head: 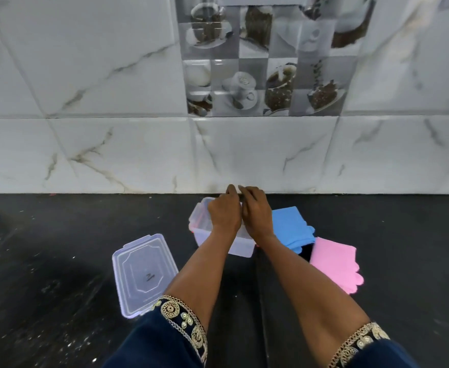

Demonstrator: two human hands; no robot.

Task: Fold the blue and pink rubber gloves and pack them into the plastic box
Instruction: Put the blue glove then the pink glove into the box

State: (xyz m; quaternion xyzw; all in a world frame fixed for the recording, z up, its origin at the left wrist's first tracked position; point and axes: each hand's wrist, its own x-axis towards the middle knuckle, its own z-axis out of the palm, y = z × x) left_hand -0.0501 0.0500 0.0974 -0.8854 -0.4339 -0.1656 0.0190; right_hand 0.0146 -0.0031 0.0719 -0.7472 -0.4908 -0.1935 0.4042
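Both hands over plastic box (pixel 240 247) — lid (pixel 143 274) left, gloves (pixel 292 229) right

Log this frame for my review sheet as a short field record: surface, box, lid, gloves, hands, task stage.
surface: dark counter against a marble-tiled wall
box: clear plastic box, open, near the wall, partly hidden by the hands
lid: lid off, lying flat on the counter, left of the box
blue gloves: blue gloves on the counter right of the box, outside it
pink gloves: pink gloves lying nearer than the blue ones, fingers pointing right
left hand: left hand over the box
right hand: right hand beside it, over the box
box contents: cannot tell
task stage: these gloves not yet packed
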